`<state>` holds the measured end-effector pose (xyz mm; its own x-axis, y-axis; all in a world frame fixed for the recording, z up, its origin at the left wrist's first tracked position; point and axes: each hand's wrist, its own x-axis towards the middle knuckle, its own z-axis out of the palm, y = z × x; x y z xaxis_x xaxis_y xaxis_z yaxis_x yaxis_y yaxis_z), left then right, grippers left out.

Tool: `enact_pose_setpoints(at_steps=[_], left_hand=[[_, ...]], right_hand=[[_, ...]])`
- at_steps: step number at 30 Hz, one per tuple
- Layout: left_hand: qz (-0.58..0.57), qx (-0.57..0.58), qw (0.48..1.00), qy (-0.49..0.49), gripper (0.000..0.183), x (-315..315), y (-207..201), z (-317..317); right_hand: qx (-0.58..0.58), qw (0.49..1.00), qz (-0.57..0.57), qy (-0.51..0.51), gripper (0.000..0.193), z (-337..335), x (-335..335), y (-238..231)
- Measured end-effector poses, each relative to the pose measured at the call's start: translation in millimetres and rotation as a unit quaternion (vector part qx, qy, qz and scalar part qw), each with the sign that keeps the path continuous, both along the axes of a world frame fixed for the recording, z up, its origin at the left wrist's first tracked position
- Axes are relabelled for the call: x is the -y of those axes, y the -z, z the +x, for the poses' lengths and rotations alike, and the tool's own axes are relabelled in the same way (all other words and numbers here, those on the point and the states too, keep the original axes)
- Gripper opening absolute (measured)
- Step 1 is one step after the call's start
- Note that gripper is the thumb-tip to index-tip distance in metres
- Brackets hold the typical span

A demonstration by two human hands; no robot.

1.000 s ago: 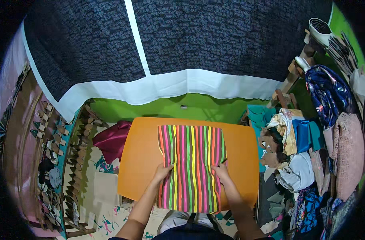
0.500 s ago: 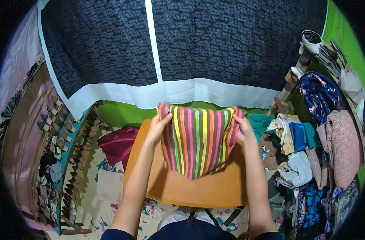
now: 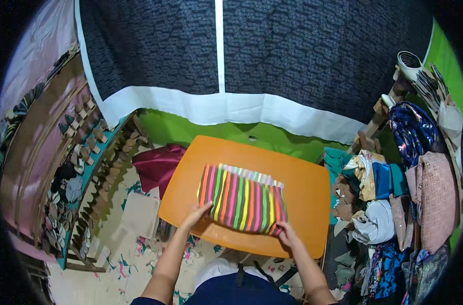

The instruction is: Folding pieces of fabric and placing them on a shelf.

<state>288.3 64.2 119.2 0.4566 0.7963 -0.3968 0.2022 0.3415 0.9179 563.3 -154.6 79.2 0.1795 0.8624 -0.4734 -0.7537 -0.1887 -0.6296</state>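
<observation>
A cloth with bright pink, green, yellow, orange and brown stripes (image 3: 244, 201) lies over the middle of the orange table (image 3: 305, 185). Along its far edge a paler striped strip shows, perhaps its reverse side or a second layer. At the cloth's near left corner, my left hand (image 3: 197, 213) pinches the edge between thumb and fingers. My right hand (image 3: 288, 235) grips the near right corner, its fingertips partly tucked against the fabric.
Dark red fabric (image 3: 157, 165) is left of the table, beside a pale stool (image 3: 140, 213). Wooden racks with many shoe-shaped pieces (image 3: 91, 193) line the left. Folded fabrics (image 3: 376, 221) pile up on the right. Scraps litter the floor (image 3: 127, 262); a dark curtain (image 3: 312, 61) hangs behind.
The striped cloth, held up by its upper corners before, has come down onto the table. Both hands have moved lower and nearer, now at its near edge. The view has shifted slightly.
</observation>
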Motion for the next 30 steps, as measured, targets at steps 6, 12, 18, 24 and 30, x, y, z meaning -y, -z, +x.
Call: enact_pose_setpoints(at_steps=[6,12,18,24,30], left_hand=[[0.049,-0.057,0.992,-0.102,0.024,38,79,-31],[0.236,-0.163,0.946,-0.151,0.041,41,100,-66],[0.472,-0.284,0.826,-0.116,0.030,0,33,-8],[0.456,-0.279,0.844,0.045,0.033,-50,17,69],[0.540,-0.378,0.732,0.171,0.036,-77,74,74]], right_hand=[[0.100,0.974,-0.203,-0.036,0.033,-5,41,85],[0.194,0.919,-0.306,-0.154,0.031,-22,39,49],[0.740,0.627,-0.220,0.107,0.038,16,-17,14],[0.749,0.655,-0.091,-0.046,0.043,31,-92,9],[0.764,0.614,-0.165,-0.107,0.033,12,-115,30]])
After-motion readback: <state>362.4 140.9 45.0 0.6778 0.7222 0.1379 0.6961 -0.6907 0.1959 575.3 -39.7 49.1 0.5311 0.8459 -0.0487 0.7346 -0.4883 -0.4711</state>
